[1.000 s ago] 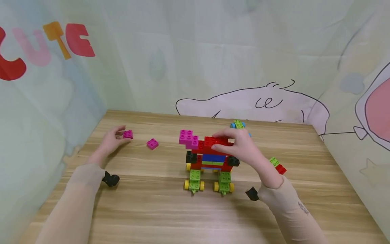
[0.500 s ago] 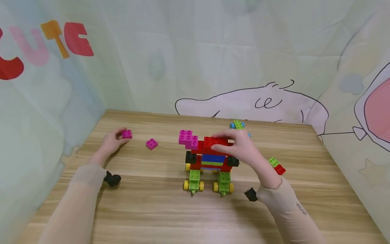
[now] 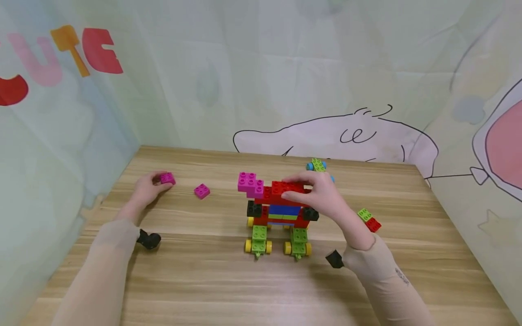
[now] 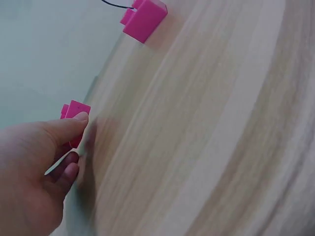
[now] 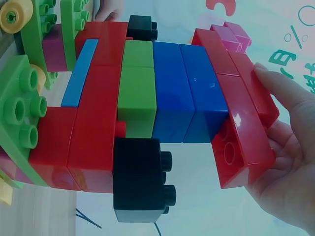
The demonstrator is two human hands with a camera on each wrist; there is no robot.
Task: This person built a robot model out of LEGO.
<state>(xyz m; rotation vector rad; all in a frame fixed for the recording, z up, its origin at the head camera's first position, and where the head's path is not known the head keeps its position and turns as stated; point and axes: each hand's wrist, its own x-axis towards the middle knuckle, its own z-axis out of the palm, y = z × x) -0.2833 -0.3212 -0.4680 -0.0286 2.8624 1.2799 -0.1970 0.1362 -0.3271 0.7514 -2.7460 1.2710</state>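
At the left of the table, my left hand (image 3: 145, 190) pinches a pink building brick (image 3: 167, 178) between thumb and fingers. In the left wrist view the thumb (image 4: 74, 125) lies across that brick's side. My right hand (image 3: 320, 192) grips the top red bricks (image 3: 281, 186) of a wheeled brick model, thumb on the near side and fingers over the back. The model has blue bricks (image 5: 172, 93) in its middle, black bricks (image 5: 140, 182) at the sides and green wheeled bases (image 3: 258, 244) with yellow wheels. Pink bricks (image 3: 249, 183) jut from its top left.
A loose pink brick (image 3: 201, 191) lies between the left hand and the model. Behind the right hand stands a green piece with blue wheels (image 3: 318, 165), partly hidden. A green and red brick pair (image 3: 369, 220) lies to the right. Printed cloth walls (image 3: 261, 81) border the table.
My left fingers have closed in on the pink brick, which has shifted slightly left. The right hand keeps its grip on the model. The whole view has drifted a little.
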